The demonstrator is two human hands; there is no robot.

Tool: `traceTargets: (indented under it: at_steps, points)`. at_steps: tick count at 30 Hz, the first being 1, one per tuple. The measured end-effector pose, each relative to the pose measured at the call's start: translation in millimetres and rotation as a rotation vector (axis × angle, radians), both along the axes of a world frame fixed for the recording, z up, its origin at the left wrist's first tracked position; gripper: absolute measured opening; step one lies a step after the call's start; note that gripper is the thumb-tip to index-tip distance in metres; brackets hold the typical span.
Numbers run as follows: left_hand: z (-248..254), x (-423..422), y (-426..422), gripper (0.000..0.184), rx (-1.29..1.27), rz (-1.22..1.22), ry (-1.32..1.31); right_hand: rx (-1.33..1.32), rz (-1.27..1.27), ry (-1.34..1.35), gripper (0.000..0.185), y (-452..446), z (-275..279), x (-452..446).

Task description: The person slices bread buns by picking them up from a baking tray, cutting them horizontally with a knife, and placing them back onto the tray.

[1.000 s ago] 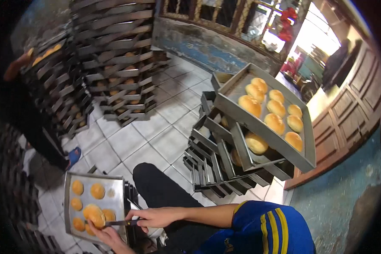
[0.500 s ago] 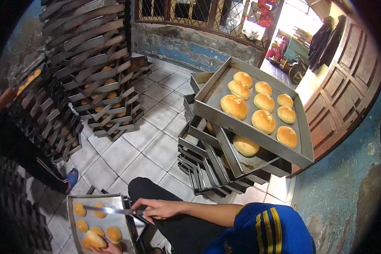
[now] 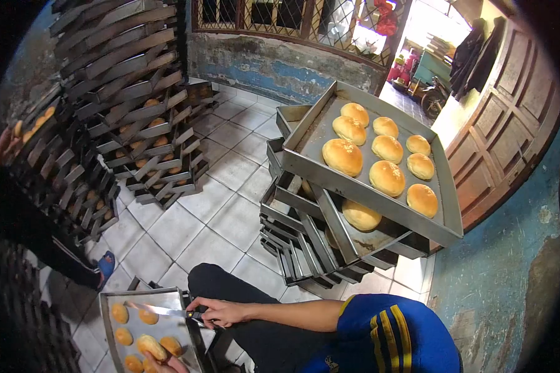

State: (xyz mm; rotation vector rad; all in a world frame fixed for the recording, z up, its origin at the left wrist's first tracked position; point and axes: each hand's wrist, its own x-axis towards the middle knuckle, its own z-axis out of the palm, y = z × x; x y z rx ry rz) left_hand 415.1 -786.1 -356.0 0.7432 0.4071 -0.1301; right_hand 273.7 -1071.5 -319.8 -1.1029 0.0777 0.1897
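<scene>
My right hand (image 3: 219, 312) is closed around the dark handle of a knife (image 3: 158, 310). The long, shiny blade points left over a metal tray (image 3: 168, 298), above several small golden buns (image 3: 120, 313). At the bottom edge of the view, my left hand (image 3: 169, 365) grips a larger pale-sided bun (image 3: 150, 348), held over the same tray, with other buns close beside it. Part of this hand is cut off by the frame. The blade and the held bun are apart.
A stack of metal trays stands at the right, its tilted top tray (image 3: 302, 155) bearing golden buns (image 3: 342, 156). Tall tray stacks (image 3: 124, 93) rise at the left, where another person's hand (image 3: 5, 146) is near more buns. A wooden door (image 3: 510, 124) is at far right.
My left hand and its bun have shifted slightly right and up over the tray. The knife's tip still lies over the tray. The other person's hand has moved a little.
</scene>
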Motion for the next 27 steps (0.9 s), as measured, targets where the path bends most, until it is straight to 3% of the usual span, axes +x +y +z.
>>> traceTargets:
  at_steps: [5,8,10,11,14,20,23,25,26,27]
  points:
    - [-23,7,7,0.047,0.084,-0.061,-0.120,0.031,0.013,0.001,0.050,2,-9,4]
    - [-77,17,30,0.048,0.433,-0.093,-0.409,0.022,0.016,-0.004,0.050,3,-7,4]
    - [-43,12,19,0.051,0.183,-0.050,-0.249,-0.009,0.018,0.049,0.048,3,5,0]
    - [-16,6,9,0.055,-0.064,-0.009,-0.084,-0.010,0.019,0.047,0.048,4,5,0]
    - [49,-17,-14,0.063,0.025,0.057,0.025,-0.024,0.024,0.042,0.048,3,-2,2]
    - [25,-4,2,0.065,0.014,-0.017,0.037,-0.008,0.014,0.008,0.048,6,-6,4]
    - [61,-23,-23,0.060,0.077,-0.008,0.107,-0.115,-0.096,-0.049,0.043,20,-10,13]
    - [39,-18,-22,0.058,0.097,-0.098,0.016,-0.300,-0.211,-0.214,0.036,38,-14,33]
    - [26,-14,-21,0.056,0.119,-0.177,-0.076,-0.300,-0.217,-0.219,0.036,41,-20,38]
    - [30,-17,-29,0.052,0.110,-0.152,0.002,-0.283,-0.152,-0.104,0.035,45,-6,41]
